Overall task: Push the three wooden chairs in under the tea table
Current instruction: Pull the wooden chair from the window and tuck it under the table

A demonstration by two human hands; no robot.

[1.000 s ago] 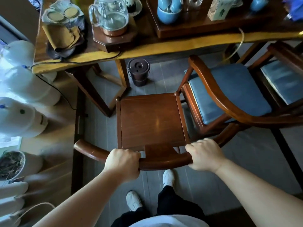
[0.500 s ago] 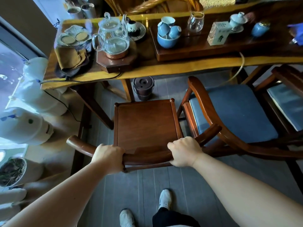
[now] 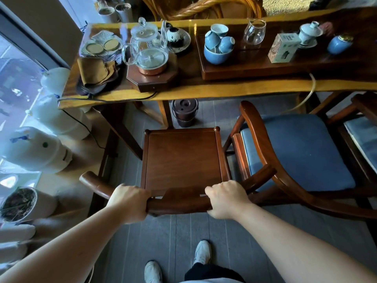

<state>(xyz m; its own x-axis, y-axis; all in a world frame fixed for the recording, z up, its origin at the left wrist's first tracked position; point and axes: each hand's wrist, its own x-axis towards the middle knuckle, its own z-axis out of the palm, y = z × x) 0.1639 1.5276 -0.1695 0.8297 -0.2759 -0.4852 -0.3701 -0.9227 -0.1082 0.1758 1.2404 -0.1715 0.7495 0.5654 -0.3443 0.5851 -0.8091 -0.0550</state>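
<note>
A wooden chair with a bare square seat (image 3: 181, 158) stands in front of me, facing the tea table (image 3: 204, 89). My left hand (image 3: 130, 203) and my right hand (image 3: 225, 199) both grip its curved back rail. The seat's front edge lies just short of the table's near edge. To its right stands a second wooden chair with a blue cushion (image 3: 295, 152), its curved arm close against the first chair. A third chair (image 3: 363, 135) with a pale cushion shows partly at the right edge.
The table carries a glass kettle (image 3: 148, 48), blue cups (image 3: 219, 46), a glass pitcher (image 3: 255, 32) and a small box (image 3: 283, 48). A dark lidded bucket (image 3: 184, 112) stands on the floor under the table. White water jugs (image 3: 32, 150) and a plant pot (image 3: 19, 203) line the left side.
The chair has slid forward toward the table with both hands on its back rail. My view has lifted, showing more of the tabletop, and my feet have stepped forward.
</note>
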